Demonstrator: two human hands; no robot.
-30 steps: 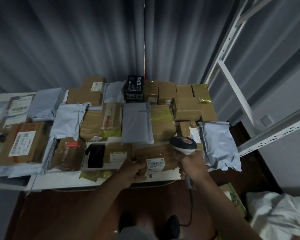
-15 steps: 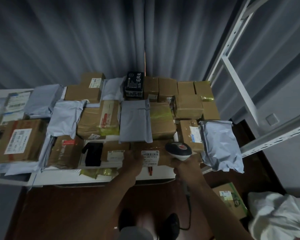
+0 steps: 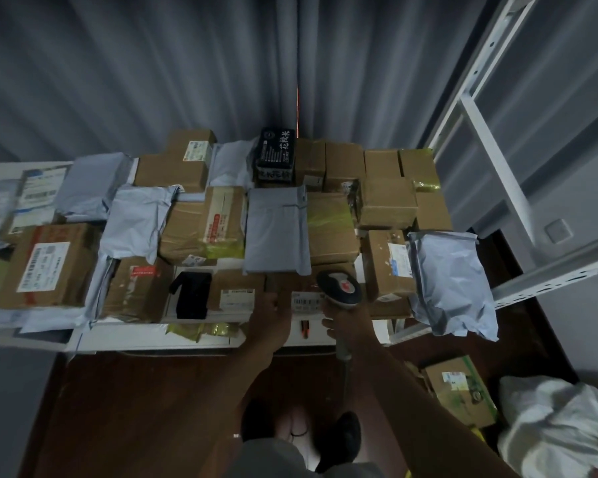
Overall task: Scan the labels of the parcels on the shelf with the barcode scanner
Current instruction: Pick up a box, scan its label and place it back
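A white shelf carries several brown cardboard boxes and grey mailer bags. At its front edge lies a flat brown parcel with a white barcode label facing up. My left hand holds this parcel's left edge. My right hand grips the handle of the barcode scanner, a dark head with a grey and red top. The scanner's head hovers over the label's right end. Its cable hangs down toward the floor.
A grey mailer bag overhangs the shelf's right end. White metal uprights rise on the right. On the dark wood floor lie a taped box and a white sack. Grey curtains hang behind.
The labelled parcel has been pushed back and laid flat on the shelf's front edge. The scanner moved forward with it and now sits over the label.
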